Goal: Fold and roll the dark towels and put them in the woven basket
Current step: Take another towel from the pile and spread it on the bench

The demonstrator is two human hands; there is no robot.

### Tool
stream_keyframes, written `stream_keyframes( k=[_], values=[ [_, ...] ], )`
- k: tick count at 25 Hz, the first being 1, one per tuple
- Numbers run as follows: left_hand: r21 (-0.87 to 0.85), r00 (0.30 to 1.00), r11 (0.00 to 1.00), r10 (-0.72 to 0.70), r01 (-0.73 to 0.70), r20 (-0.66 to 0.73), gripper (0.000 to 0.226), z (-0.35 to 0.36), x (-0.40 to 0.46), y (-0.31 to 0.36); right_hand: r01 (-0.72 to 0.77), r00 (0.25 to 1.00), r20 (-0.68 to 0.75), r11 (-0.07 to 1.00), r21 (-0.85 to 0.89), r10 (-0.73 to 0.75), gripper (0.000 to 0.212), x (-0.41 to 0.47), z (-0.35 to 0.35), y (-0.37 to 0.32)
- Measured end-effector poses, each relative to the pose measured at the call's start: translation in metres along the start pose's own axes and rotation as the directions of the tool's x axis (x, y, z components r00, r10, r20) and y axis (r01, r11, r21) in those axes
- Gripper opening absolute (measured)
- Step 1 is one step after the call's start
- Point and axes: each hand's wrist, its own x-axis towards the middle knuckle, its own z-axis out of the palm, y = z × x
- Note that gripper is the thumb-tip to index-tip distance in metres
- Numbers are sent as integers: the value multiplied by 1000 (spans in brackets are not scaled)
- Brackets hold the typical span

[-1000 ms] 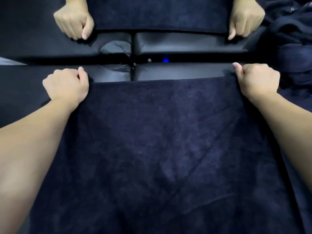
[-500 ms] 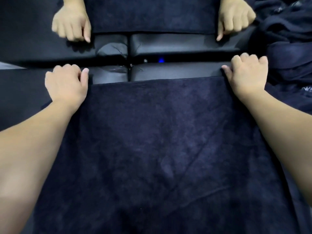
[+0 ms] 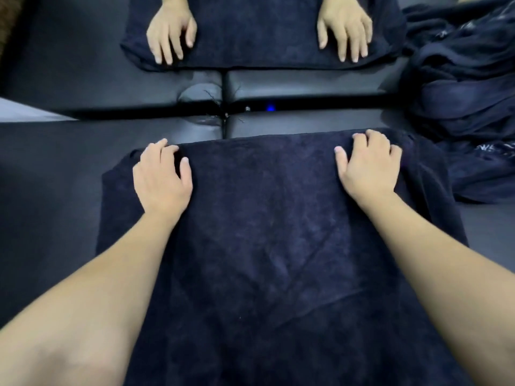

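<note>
A dark navy towel [image 3: 264, 232] lies spread flat on the black padded surface [image 3: 55, 168] in front of me and runs down out of view. My left hand [image 3: 161, 176] rests palm down on it near its far left corner. The fingers are apart and their tips reach the far edge. My right hand [image 3: 367, 165] lies flat near the far right corner, fingers spread. Neither hand grips the cloth. No woven basket can be made out.
Across a seam with a small blue light [image 3: 269, 108], a second pair of hands [image 3: 171, 34] presses on another dark towel [image 3: 256, 29], matching mine like a mirror image. A heap of dark towels [image 3: 468, 107] lies at the right. A brown patch [image 3: 8, 20] shows top left.
My hands let go of the towel's far corners, which they pinched as fists. They slid inward and now lie flat with fingers spread. The far hands did the same.
</note>
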Motion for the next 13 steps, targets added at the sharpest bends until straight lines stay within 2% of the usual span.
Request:
stream_keyframes(
  k=[2, 4, 7, 9, 11, 13],
  values=[
    [8, 999, 999, -36, 36, 20, 45, 1, -15, 2, 76, 997, 20, 996, 37, -77, 58, -20, 2, -13],
    [17, 990, 996, -83, 82, 111, 51, -1, -20, -2, 138, 987, 83, 990, 41, -141, 62, -37, 7, -26],
    [10, 967, 997, -76, 76, 242, 55, -6, -28, -18, 63, 980, 183, 996, 71, -75, 67, -49, 8, -41],
    [9, 963, 997, -82, 82, 256, 56, -12, -32, -27, 82, 978, 185, 994, 77, -95, 68, -54, 2, -56],
    [-10, 966, 994, -99, 105, 241, 55, -19, -36, -33, 217, 956, 179, 972, 95, -231, 67, -63, -6, -83],
    [-48, 972, 990, -121, 133, 202, 52, -25, -40, -40, 356, 902, 206, 923, 144, -380, 65, -75, -10, -116]
  ],
)
